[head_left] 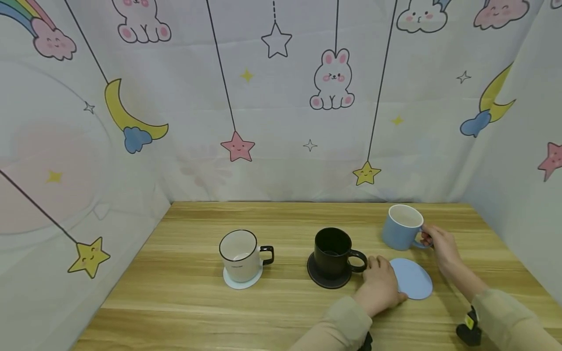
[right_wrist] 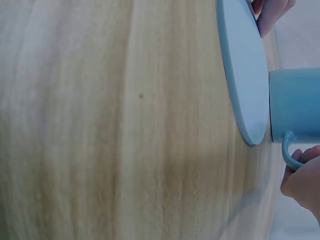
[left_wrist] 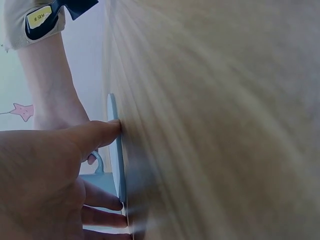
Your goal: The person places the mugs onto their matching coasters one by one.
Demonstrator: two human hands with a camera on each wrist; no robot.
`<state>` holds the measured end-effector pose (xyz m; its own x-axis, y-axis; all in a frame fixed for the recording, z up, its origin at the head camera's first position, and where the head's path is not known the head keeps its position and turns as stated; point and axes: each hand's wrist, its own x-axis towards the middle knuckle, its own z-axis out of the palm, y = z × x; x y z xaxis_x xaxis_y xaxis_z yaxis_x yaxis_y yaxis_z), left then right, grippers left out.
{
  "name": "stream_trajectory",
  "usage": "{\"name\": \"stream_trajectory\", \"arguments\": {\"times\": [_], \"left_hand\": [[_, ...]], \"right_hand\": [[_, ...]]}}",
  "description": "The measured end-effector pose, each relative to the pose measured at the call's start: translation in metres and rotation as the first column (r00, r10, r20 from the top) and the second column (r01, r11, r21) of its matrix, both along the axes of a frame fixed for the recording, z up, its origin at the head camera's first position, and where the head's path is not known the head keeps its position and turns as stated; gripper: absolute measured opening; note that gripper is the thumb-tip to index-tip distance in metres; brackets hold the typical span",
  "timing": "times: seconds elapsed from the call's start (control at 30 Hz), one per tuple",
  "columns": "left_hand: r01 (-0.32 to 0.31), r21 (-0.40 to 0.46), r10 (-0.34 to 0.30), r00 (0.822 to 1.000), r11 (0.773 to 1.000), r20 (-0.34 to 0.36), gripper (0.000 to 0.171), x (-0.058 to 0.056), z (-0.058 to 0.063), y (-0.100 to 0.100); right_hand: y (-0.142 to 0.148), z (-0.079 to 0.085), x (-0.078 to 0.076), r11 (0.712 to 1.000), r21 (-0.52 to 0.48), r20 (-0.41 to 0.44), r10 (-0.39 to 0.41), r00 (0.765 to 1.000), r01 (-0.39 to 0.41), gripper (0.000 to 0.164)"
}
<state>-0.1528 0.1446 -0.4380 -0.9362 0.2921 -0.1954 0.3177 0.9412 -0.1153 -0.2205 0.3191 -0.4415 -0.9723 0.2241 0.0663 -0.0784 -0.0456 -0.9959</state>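
Note:
At the back right of the table stands a blue mug [head_left: 399, 233] with a white inside. My right hand [head_left: 441, 243] grips its handle, which also shows in the right wrist view as a handle [right_wrist: 289, 150] between thumb and fingers. Just in front of the mug lies a round light blue coaster [head_left: 412, 279]. My left hand [head_left: 381, 282] holds the coaster at its left side; in the left wrist view the thumb [left_wrist: 102, 134] and fingers reach the edge of the coaster [left_wrist: 116, 160]. The left fingertips are right by the handle of a black mug [head_left: 332, 253].
The black mug stands on a dark coaster [head_left: 317, 279]. Further left, a white mug [head_left: 240, 258] with a black rim and handle is on a pale coaster [head_left: 243, 282]. Printed cloth [head_left: 281, 107] hangs behind the wooden table [head_left: 184, 312] and at both sides.

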Motion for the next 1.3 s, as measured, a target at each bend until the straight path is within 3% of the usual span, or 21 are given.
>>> {"name": "stream_trajectory", "arguments": {"times": [0.37, 0.57, 0.7, 0.93, 1.3], "left_hand": [[0.000, -0.018, 0.000, 1.000, 1.000, 0.024, 0.079, -0.003, -0.005, 0.002], [-0.003, -0.027, 0.004, 0.999, 1.000, 0.036, 0.078, -0.003, -0.003, 0.001], [0.009, -0.034, -0.008, 0.999, 0.999, 0.042, 0.077, -0.003, -0.001, 0.000], [0.005, -0.069, -0.001, 0.999, 0.998, 0.051, 0.076, -0.001, 0.000, -0.001], [-0.013, -0.076, 0.018, 0.998, 0.997, 0.061, 0.076, -0.001, 0.003, 0.000]], "right_hand": [[-0.005, 0.003, 0.000, 0.998, 0.037, 0.066, -0.055, 0.996, 0.053, 0.041], [-0.008, 0.001, -0.003, 0.992, -0.068, 0.092, -0.097, 0.991, 0.103, 0.039], [-0.010, 0.001, -0.004, 0.986, -0.084, 0.110, -0.134, 0.985, 0.144, 0.038], [-0.017, 0.001, -0.005, 0.958, -0.162, 0.141, -0.213, 0.967, 0.235, 0.038], [-0.024, 0.002, -0.006, 0.930, -0.193, 0.136, -0.289, 0.948, 0.312, 0.039]]}}
